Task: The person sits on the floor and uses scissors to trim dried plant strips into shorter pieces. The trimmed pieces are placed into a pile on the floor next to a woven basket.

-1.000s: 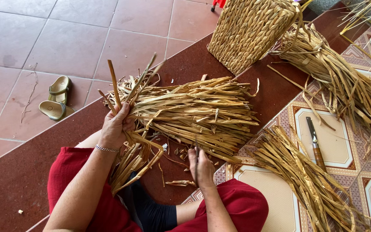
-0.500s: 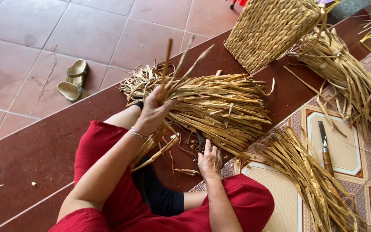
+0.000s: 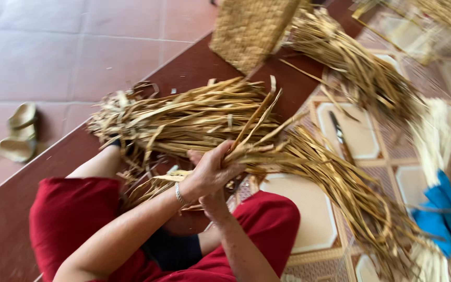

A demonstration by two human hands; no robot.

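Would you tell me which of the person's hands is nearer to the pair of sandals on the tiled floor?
Left. The left hand grips dried straw strands, on the side toward the sandals. The right hand lies mostly hidden beneath it, slightly farther away.

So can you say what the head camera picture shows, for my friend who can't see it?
A person sitting on a tiled floor grips a bunch of dried straw strips in the left hand, with the right hand tucked just beneath it. A bigger straw pile, a woven basket, a knife and sandals lie around.
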